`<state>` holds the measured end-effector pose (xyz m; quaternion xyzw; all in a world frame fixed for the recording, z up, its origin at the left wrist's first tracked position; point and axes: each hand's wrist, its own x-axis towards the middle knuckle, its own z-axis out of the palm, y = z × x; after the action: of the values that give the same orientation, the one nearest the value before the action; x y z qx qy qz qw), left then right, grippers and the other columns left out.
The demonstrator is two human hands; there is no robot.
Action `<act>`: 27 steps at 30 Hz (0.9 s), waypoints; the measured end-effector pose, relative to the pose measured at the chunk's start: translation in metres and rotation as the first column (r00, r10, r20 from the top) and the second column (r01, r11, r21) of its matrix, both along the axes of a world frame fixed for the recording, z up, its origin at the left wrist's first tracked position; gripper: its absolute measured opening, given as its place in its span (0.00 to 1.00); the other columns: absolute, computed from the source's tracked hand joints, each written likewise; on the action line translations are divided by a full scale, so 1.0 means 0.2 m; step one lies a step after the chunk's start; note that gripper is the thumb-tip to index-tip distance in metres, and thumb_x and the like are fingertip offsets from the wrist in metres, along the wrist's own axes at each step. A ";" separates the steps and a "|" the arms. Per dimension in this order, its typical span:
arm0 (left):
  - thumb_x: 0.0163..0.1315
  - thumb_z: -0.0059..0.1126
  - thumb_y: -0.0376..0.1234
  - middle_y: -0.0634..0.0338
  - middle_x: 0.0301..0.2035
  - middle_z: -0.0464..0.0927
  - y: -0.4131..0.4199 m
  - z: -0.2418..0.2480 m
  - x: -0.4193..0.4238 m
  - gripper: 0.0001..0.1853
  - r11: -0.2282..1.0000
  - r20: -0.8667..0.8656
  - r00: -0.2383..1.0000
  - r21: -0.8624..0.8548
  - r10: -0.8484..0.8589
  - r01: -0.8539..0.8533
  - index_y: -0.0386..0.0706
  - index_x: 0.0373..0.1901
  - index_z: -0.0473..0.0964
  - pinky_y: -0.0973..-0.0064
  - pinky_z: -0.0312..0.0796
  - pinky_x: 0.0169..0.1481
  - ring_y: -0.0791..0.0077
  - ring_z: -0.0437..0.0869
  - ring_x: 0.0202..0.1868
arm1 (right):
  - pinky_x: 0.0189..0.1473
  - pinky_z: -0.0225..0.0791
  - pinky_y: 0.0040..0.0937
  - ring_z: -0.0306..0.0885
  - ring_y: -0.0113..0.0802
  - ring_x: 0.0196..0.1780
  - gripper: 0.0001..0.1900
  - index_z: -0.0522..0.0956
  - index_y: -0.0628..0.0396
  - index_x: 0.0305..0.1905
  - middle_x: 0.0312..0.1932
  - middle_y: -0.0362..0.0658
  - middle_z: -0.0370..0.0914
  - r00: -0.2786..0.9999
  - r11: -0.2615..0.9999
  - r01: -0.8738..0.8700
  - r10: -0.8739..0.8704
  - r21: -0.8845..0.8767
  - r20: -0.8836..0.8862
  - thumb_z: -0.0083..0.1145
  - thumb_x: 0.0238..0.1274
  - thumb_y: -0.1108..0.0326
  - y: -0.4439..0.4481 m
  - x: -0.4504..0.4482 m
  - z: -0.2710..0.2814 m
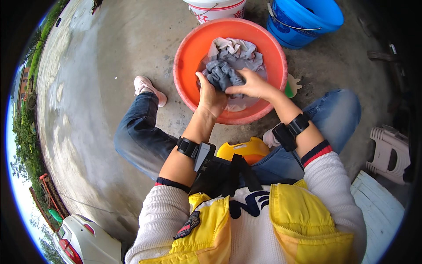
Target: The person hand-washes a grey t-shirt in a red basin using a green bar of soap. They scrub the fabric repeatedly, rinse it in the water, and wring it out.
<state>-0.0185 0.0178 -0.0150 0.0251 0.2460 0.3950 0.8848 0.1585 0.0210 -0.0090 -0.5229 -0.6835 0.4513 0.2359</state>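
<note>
Between my hands is a bunched, wet-looking dark grey cloth, held over an orange-red plastic basin. My left hand cups it from the near left, palm turned up. From the right, my right hand grips its edge with thumb and fingers. Murky water lies in the bottom of the basin. Beyond the dark cloth, a pale grey and beige cloth rests crumpled in that water. Part of another light cloth shows at the near side, below my hands.
Behind the basin stand a white bucket with red markings and a blue bucket with a wire handle. A green and cream object lies at the basin's right. Between my legs is a yellow plastic seat. A beige plastic stool is far right.
</note>
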 end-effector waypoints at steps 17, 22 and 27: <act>0.72 0.35 0.50 0.53 0.62 0.68 -0.05 -0.11 0.11 0.27 0.996 -0.187 0.980 -0.050 0.063 -0.074 0.40 0.62 0.64 0.54 0.61 0.67 0.57 0.68 0.64 | 0.43 0.71 0.41 0.79 0.53 0.42 0.21 0.76 0.61 0.37 0.35 0.57 0.80 0.967 0.962 0.253 -0.254 0.099 0.001 0.57 0.62 0.49 0.01 -0.14 0.12; 0.68 0.33 0.61 0.55 0.60 0.70 -0.03 -0.01 0.06 0.36 0.997 -0.092 0.995 -0.066 0.025 -0.031 0.43 0.63 0.64 0.56 0.54 0.70 0.58 0.66 0.65 | 0.53 0.68 0.37 0.77 0.46 0.50 0.36 0.72 0.66 0.55 0.46 0.56 0.77 0.997 0.993 0.015 -0.006 -0.115 0.075 0.70 0.45 0.51 0.03 0.00 0.07; 0.64 0.56 0.46 0.46 0.58 0.68 -0.10 0.11 0.03 0.31 0.749 -0.477 0.879 -0.590 -0.022 -0.302 0.42 0.64 0.60 0.63 0.59 0.67 0.56 0.66 0.64 | 0.41 0.71 0.26 0.78 0.26 0.38 0.17 0.74 0.56 0.45 0.34 0.40 0.77 0.826 0.851 0.225 -0.425 -0.475 -0.370 0.61 0.47 0.77 0.12 0.20 0.20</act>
<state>-0.0117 -0.0028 0.0067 -0.2100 0.5684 0.3348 0.7216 0.1991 0.0442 0.0307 -0.5488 -0.3950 0.6477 0.3512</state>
